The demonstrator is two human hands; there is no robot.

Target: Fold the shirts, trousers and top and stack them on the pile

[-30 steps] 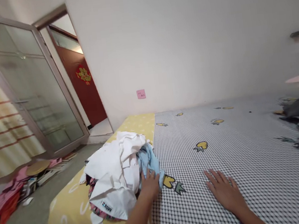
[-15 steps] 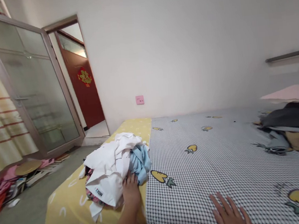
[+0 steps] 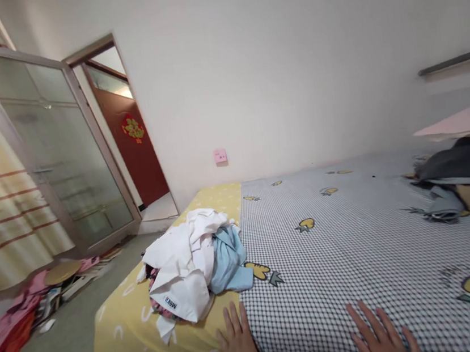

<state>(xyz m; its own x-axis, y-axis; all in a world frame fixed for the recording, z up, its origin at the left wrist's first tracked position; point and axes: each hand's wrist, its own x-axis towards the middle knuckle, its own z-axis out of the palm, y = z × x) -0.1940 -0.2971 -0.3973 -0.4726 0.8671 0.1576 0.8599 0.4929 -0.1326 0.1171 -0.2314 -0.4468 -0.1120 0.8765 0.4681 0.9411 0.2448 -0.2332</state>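
Note:
My left hand [image 3: 239, 344] lies with fingers stretched out at the near side of the bed, by the line where the yellow sheet [image 3: 127, 340] meets the checked bed cover [image 3: 305, 293]. Just beyond its fingertips is a heap of clothes: a white garment [image 3: 185, 262] with dark lettering, and a light blue garment [image 3: 228, 262] at its right. A patterned cloth shows under the white one. My right hand [image 3: 383, 335] rests on the checked cover, fingers spread, holding nothing.
Folded dark and brown clothes [image 3: 469, 164] are stacked at the bed's right, under a pink flat piece [image 3: 468, 121]. Pink and red items [image 3: 19, 319] lie on the floor at left. A glass door [image 3: 63, 151] stands ajar beside a doorway. A pink note [image 3: 220, 156] is on the wall.
My left hand has drawn back from the clothes heap towards me. A flap of the light blue garment now lies out over the checked cover. My right hand stays flat on the bed.

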